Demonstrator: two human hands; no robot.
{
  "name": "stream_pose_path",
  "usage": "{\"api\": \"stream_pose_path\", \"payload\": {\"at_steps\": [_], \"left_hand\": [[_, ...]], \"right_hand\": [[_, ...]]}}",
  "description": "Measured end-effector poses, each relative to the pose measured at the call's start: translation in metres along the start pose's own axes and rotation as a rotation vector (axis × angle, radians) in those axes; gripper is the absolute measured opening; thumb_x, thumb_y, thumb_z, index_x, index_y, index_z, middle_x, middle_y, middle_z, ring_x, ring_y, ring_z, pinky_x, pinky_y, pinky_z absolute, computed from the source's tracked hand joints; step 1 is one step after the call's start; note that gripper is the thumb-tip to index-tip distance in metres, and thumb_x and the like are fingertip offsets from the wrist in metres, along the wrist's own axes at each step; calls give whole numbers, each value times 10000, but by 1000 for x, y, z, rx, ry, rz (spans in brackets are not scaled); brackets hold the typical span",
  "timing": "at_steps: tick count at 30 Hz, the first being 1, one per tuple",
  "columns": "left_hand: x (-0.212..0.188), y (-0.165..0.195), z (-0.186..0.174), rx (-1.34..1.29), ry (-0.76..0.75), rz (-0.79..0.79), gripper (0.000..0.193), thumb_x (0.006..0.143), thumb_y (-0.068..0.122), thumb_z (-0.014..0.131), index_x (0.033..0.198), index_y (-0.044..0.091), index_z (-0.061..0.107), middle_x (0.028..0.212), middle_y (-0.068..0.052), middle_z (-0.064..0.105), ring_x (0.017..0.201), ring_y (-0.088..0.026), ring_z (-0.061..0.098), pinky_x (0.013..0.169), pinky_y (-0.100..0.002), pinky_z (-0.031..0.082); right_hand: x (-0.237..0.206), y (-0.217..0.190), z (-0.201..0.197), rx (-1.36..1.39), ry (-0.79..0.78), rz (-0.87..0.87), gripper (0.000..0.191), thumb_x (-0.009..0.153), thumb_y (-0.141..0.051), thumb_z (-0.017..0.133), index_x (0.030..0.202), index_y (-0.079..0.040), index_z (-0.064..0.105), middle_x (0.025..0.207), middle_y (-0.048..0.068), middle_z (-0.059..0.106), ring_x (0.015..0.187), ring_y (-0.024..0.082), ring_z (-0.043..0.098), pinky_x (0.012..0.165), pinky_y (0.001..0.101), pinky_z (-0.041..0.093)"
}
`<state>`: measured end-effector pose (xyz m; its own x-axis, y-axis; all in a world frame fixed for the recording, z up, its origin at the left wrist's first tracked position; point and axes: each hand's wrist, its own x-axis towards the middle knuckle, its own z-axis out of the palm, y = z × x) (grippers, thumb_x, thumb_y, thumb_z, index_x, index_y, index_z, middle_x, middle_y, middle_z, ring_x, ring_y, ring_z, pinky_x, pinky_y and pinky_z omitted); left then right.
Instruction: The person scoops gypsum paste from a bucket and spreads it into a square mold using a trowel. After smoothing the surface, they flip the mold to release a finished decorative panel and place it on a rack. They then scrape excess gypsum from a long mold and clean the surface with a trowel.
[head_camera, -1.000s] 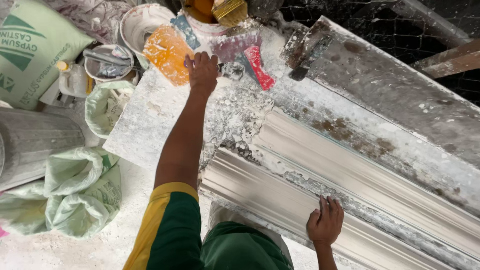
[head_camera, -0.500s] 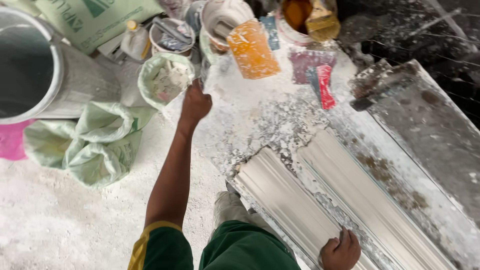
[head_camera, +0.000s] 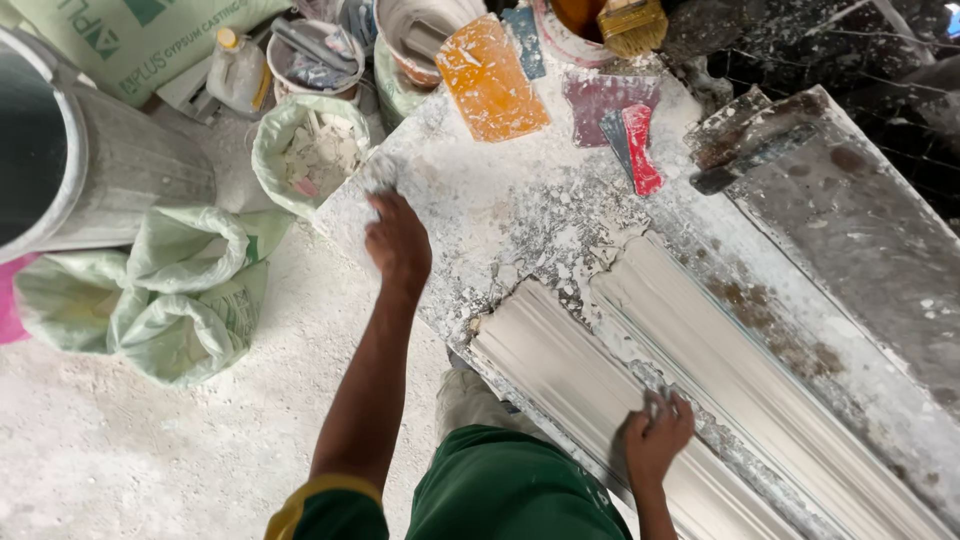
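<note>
On the plaster-strewn workbench (head_camera: 520, 215), my left hand (head_camera: 398, 243) closes on a white lump (head_camera: 380, 172) at its edge; my right hand (head_camera: 655, 438), fingers curled, presses the near cornice moulding (head_camera: 560, 370).

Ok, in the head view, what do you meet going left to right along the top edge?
Metal drum → small plastic bottle → tub of tools → orange scraper → brush → red scraper → dark trowel.
</note>
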<state>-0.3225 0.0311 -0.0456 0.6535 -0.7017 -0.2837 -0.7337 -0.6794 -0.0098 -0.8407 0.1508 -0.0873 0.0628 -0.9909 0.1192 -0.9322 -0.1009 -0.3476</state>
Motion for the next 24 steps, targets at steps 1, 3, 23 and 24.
{"api": "stream_pose_path", "payload": {"at_steps": [1,3,23,24], "left_hand": [[-16,2,-5,3,-42,44,624,1002,166,587,1496,-99,313,1575,-318,355,850,-336,753,545,-315,613],[-40,-10,-20,-148,-139,103,651,976,71,555,1543,-26,248,1584,-241,391,769,-287,758,532,-344,624],[-20,-7,8,-1664,-356,-446,202,1038,277,434,1027,178,609,819,-42,494,518,-150,459,390,-326,419],[-36,-10,8,-1656,-399,-444,178,1037,271,456,1020,168,601,799,-38,480,494,-137,456,372,-326,417]], "right_hand": [[4,-9,5,9,-10,-7,384,880,-126,555,1247,-94,664,1466,218,495,1480,412,364,1240,587,228],[12,-28,10,46,25,-64,382,898,-108,551,1266,-71,646,1464,210,505,1477,432,361,1231,589,242],[22,-60,0,-1,132,-75,388,905,-104,548,1275,-34,644,1380,182,582,1381,387,480,1181,526,332],[21,-61,0,-1,132,-71,386,903,-105,549,1271,-35,646,1383,181,582,1383,387,478,1182,531,329]]}}
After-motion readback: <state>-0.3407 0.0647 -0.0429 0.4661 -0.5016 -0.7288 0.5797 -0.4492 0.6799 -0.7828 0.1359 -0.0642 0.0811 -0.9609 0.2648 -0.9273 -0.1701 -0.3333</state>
